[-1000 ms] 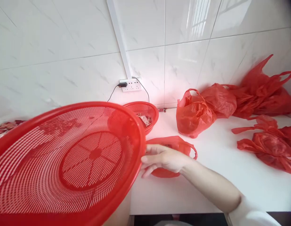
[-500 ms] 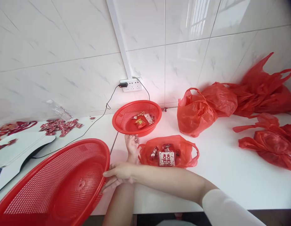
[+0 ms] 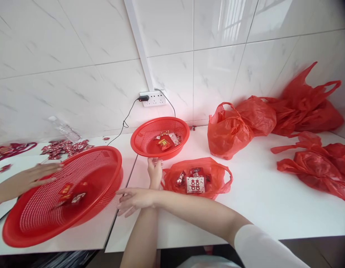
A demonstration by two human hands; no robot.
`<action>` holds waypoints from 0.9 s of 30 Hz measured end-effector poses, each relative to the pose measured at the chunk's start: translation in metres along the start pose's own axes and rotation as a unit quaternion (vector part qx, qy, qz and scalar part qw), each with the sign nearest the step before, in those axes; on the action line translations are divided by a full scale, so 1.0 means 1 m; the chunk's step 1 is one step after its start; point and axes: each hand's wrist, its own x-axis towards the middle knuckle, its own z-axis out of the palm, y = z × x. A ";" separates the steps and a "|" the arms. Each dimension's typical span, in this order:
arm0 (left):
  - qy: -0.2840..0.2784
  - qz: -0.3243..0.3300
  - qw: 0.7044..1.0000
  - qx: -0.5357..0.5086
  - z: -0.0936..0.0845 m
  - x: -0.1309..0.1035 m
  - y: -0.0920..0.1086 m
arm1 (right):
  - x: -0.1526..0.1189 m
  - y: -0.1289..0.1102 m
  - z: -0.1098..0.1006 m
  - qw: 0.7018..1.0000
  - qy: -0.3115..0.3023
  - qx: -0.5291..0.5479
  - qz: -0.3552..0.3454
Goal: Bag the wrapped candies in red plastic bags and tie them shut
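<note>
1. The big red basket (image 3: 63,197) is down on the white table (image 3: 259,216) now. A second ago it was up in the air, tipped toward the person's face.
2. The right hand (image 3: 135,200) held the big basket's rim just before. Now it is let go. Its fingers are spread flat, just beside the rim on the basket's right, and they pinch nothing.
3. A few wrapped sweets (image 3: 70,193) lie inside the big basket. They were not in it half a second ago.
4. Another person's hand (image 3: 32,178) has come in over the far left rim of the big basket. It is blurry, with the fingers stretched out.
5. The left hand (image 3: 155,170) stays to the right of the big basket and a bit farther back. Its fingertips are up by the near rim of the small red basket (image 3: 160,137). I cannot tell if it pinches anything.
6. An open red bag (image 3: 197,178) with sweets lies farther right of the big basket, touching the left hand.
7. More red bags (image 3: 273,115) sit well apart from the big basket, far off to its right by the wall.
</note>
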 end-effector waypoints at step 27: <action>-0.163 0.125 0.955 -0.213 -0.054 -0.055 0.108 | -0.293 -0.091 -0.167 0.688 0.600 -0.402 -0.080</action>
